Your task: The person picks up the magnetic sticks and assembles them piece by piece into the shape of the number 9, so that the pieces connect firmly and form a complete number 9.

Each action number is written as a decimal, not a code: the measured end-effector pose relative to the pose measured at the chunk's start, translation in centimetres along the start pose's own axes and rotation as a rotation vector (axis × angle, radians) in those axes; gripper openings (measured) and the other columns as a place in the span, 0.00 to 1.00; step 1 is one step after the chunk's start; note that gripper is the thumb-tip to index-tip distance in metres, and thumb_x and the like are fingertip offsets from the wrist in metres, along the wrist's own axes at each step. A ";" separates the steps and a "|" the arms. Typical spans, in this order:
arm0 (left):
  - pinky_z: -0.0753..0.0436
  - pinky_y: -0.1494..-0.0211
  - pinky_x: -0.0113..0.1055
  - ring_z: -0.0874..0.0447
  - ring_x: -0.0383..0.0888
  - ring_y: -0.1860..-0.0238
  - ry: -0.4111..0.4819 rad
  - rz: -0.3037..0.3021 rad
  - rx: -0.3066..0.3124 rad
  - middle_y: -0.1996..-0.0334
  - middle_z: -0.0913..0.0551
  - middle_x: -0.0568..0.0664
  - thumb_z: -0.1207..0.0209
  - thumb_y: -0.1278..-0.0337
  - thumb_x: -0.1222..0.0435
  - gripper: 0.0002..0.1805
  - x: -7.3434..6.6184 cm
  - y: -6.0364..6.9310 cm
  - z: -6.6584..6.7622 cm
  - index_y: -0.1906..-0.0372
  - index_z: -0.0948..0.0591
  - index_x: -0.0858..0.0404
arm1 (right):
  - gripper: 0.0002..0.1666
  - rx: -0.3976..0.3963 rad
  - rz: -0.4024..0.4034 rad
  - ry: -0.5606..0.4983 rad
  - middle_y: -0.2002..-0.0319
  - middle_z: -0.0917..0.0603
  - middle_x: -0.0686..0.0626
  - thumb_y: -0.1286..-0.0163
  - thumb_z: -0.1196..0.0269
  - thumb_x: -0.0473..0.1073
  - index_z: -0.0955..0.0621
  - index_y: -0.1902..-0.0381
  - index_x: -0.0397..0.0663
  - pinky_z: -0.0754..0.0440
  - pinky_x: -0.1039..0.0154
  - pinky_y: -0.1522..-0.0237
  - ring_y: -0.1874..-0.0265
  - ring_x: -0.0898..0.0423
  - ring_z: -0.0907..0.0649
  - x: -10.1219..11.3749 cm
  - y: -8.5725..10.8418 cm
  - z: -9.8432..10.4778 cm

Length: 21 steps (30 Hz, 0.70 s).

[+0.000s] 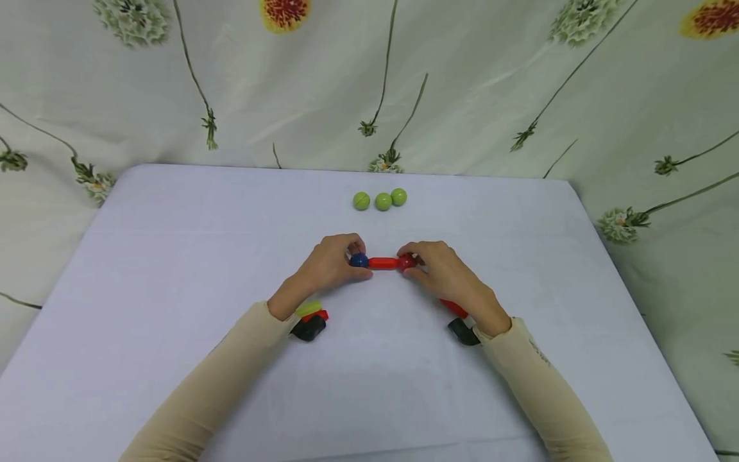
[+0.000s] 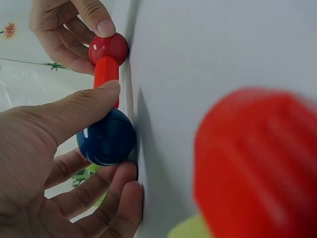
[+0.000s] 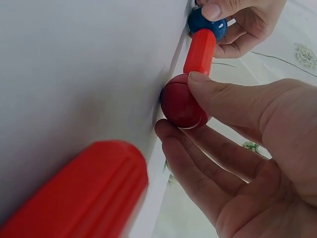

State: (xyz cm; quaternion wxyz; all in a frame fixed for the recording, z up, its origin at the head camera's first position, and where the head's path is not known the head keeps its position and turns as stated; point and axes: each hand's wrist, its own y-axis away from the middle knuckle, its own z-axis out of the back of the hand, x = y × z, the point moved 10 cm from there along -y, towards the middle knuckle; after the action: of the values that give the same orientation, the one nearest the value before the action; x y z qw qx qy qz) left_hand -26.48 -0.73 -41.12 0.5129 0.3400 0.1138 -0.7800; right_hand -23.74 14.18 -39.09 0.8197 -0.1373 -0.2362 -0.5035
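Observation:
A red rod (image 1: 383, 263) lies level between a blue ball (image 1: 359, 260) on its left end and a dark red ball (image 1: 406, 262) on its right end. The left hand (image 1: 337, 262) grips the blue ball, its thumb along the near side, fingers behind. In the left wrist view the thumb crosses the joint of rod (image 2: 106, 72) and blue ball (image 2: 106, 137). The right hand (image 1: 441, 269) holds the dark red ball (image 3: 183, 101) between thumb and fingers. Both balls appear to touch or nearly touch the tabletop.
Three green balls (image 1: 383, 201) sit near the white table's (image 1: 231, 212) far edge. By the left forearm lie a yellow-green piece (image 1: 308, 308), a red piece (image 1: 321, 314) and a black object (image 1: 309, 328). Below the right wrist are another red piece (image 1: 454, 308) and black object (image 1: 464, 332).

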 end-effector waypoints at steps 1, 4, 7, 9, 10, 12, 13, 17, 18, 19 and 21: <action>0.19 0.52 0.40 0.20 0.50 0.56 0.000 0.008 0.003 0.53 0.18 0.54 0.27 0.47 0.57 0.23 0.2 0.0 0.0 0.49 0.21 0.62 | 0.19 -0.001 -0.002 0.002 0.53 0.13 0.46 0.33 0.32 0.37 0.18 0.44 0.43 0.16 0.56 0.51 0.57 0.52 0.14 0.0 -0.1 0.0; 0.19 0.51 0.41 0.20 0.50 0.56 0.000 0.023 0.007 0.51 0.18 0.55 0.28 0.46 0.58 0.25 0.5 0.2 0.3 0.45 0.21 0.61 | 0.20 0.001 -0.015 0.003 0.53 0.13 0.46 0.33 0.32 0.37 0.18 0.44 0.43 0.16 0.56 0.50 0.57 0.52 0.15 -0.2 -0.2 0.0; 0.19 0.52 0.41 0.19 0.49 0.57 0.000 0.025 0.003 0.51 0.18 0.54 0.28 0.46 0.57 0.26 0.8 0.7 0.8 0.43 0.21 0.60 | 0.20 0.002 -0.019 0.002 0.53 0.13 0.46 0.33 0.32 0.36 0.18 0.44 0.43 0.16 0.56 0.50 0.57 0.52 0.15 -0.2 -0.2 0.0; 0.19 0.53 0.41 0.19 0.49 0.58 0.000 0.015 -0.007 0.51 0.18 0.55 0.29 0.46 0.58 0.26 0.9 1.2 1.3 0.43 0.21 0.61 | 0.20 0.000 -0.017 -0.001 0.53 0.13 0.46 0.34 0.32 0.36 0.18 0.44 0.43 0.16 0.56 0.50 0.57 0.52 0.14 -0.3 -0.2 0.0; 0.19 0.53 0.41 0.18 0.48 0.58 0.002 0.013 -0.013 0.52 0.17 0.55 0.29 0.45 0.58 0.25 1.1 1.5 1.6 0.44 0.20 0.61 | 0.20 -0.002 -0.016 -0.003 0.53 0.13 0.46 0.34 0.32 0.36 0.18 0.44 0.43 0.16 0.56 0.50 0.57 0.52 0.14 -0.4 -0.2 -0.1; 0.19 0.54 0.40 0.18 0.49 0.58 0.004 0.005 -0.022 0.53 0.17 0.55 0.30 0.44 0.58 0.24 1.3 2.1 2.1 0.44 0.20 0.62 | 0.20 -0.005 -0.016 -0.007 0.53 0.13 0.45 0.34 0.32 0.36 0.18 0.44 0.42 0.16 0.56 0.50 0.57 0.52 0.14 -0.4 -0.2 -0.1; 0.19 0.54 0.40 0.18 0.49 0.58 0.005 0.007 -0.024 0.53 0.17 0.55 0.30 0.44 0.59 0.23 1.5 2.4 2.3 0.45 0.20 0.62 | 0.20 -0.006 -0.017 -0.010 0.53 0.13 0.46 0.34 0.32 0.36 0.18 0.44 0.42 0.16 0.56 0.50 0.57 0.52 0.14 -0.4 -0.2 -0.1; 0.20 0.55 0.38 0.19 0.48 0.59 -0.001 0.010 -0.003 0.56 0.16 0.53 0.32 0.41 0.61 0.19 2.3 3.8 2.7 0.47 0.19 0.62 | 0.20 -0.006 -0.021 -0.013 0.53 0.13 0.46 0.34 0.31 0.36 0.18 0.44 0.43 0.16 0.56 0.50 0.56 0.52 0.14 -0.4 -0.2 -0.1; 0.21 0.55 0.37 0.19 0.48 0.59 -0.002 0.012 0.009 0.56 0.16 0.53 0.33 0.41 0.61 0.18 2.6 4.2 2.6 0.47 0.18 0.62 | 0.20 -0.006 -0.021 -0.012 0.53 0.13 0.46 0.34 0.31 0.36 0.18 0.44 0.43 0.16 0.56 0.50 0.56 0.52 0.14 -0.4 -0.2 -0.1; 0.20 0.55 0.37 0.19 0.47 0.59 -0.002 0.014 0.022 0.57 0.16 0.52 0.33 0.40 0.61 0.17 2.8 4.6 2.6 0.48 0.18 0.61 | 0.20 -0.005 -0.019 -0.010 0.53 0.13 0.46 0.34 0.31 0.36 0.18 0.44 0.43 0.16 0.55 0.50 0.56 0.51 0.14 -0.3 -0.1 -0.1; 0.20 0.55 0.36 0.19 0.47 0.58 0.000 0.013 0.049 0.58 0.16 0.51 0.34 0.40 0.61 0.16 3.3 5.5 2.5 0.48 0.18 0.61 | 0.20 -0.003 -0.014 -0.006 0.53 0.13 0.46 0.34 0.31 0.36 0.18 0.44 0.43 0.16 0.55 0.50 0.57 0.52 0.14 -0.2 -0.1 -0.1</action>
State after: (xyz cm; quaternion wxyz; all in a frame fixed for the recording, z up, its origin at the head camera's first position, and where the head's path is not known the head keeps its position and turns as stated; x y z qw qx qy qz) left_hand -23.46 -6.84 -40.46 0.5094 0.3532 0.0923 -0.7792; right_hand -23.93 14.26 -39.30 0.8151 -0.1382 -0.2388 -0.5094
